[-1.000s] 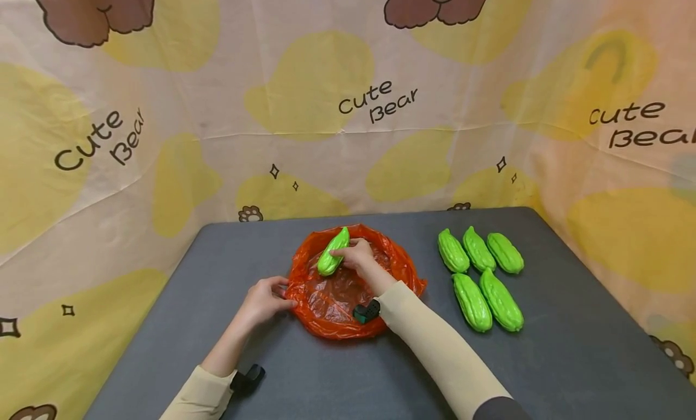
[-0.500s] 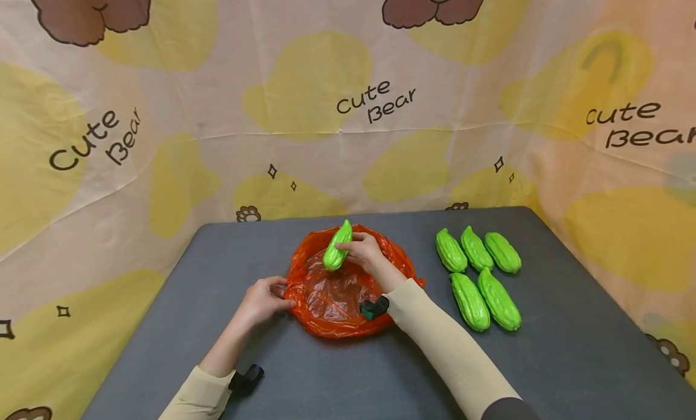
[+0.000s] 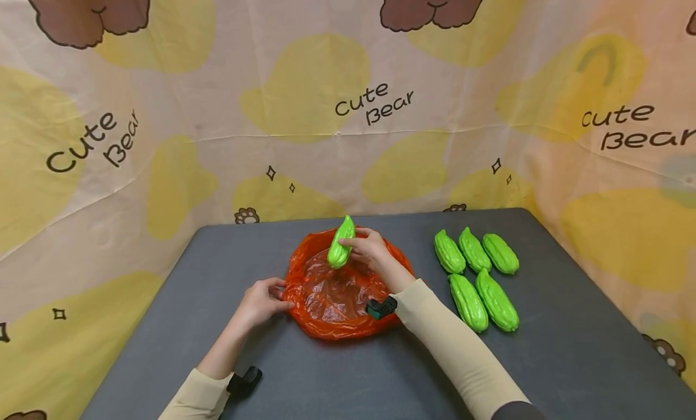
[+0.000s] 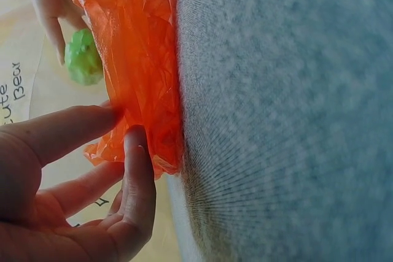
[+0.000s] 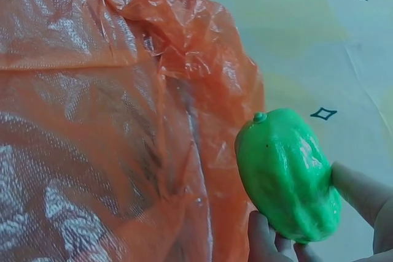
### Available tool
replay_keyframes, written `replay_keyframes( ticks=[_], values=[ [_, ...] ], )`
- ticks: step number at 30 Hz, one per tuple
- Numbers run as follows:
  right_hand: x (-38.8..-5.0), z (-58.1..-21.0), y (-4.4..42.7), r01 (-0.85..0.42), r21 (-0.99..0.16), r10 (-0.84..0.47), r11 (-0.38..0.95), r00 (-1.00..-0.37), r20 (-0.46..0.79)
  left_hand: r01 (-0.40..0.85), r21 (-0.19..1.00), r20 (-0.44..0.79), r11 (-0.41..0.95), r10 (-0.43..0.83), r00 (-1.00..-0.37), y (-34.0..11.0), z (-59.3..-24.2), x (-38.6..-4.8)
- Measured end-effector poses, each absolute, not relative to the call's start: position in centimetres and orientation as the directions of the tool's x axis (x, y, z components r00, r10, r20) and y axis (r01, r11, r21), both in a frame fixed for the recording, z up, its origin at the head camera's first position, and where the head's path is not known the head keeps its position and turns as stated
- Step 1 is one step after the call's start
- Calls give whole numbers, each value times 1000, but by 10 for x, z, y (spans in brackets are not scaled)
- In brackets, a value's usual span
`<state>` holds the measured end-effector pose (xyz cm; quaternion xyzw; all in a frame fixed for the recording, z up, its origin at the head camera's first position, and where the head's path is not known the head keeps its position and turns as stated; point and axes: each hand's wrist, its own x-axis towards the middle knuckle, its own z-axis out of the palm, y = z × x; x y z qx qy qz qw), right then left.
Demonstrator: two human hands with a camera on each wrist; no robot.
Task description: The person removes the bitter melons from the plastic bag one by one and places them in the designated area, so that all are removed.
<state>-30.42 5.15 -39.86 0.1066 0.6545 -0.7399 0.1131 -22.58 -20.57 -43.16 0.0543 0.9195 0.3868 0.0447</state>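
Note:
A bright green bitter melon (image 3: 341,243) is held upright above the bag's far part, between the thumb and fingers of my right hand (image 3: 371,251). In the right wrist view the bitter melon (image 5: 288,176) shows its ribbed side, with nothing beneath it there. An orange-red plastic bag (image 3: 321,330) lies spread wide on the table, its rim bunched into a ring. My left hand (image 3: 262,300) pinches the left edge of the bag; in the left wrist view its fingers (image 4: 139,182) and thumb meet on the crinkled plastic (image 4: 138,47). Only crumpled film shows inside the bag.
To the right on the dark grey table (image 3: 348,384) lie several more bitter melons in two rows, such as a front one (image 3: 498,301) and a back one (image 3: 449,252). A printed cloth (image 3: 304,106) hangs behind and along both sides.
My right hand has lifted the bitter melon a little upward and to the right over the bag. My left hand stays at the bag's left edge.

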Motion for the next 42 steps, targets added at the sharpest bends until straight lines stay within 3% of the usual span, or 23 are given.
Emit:
replay_keyframes(
  ticks=[42],
  values=[
    [-279, -370, 94, 259, -966, -98, 8, -961, -258, 46, 722, -60, 691, 129, -990, -206, -433, -228]
  ],
)
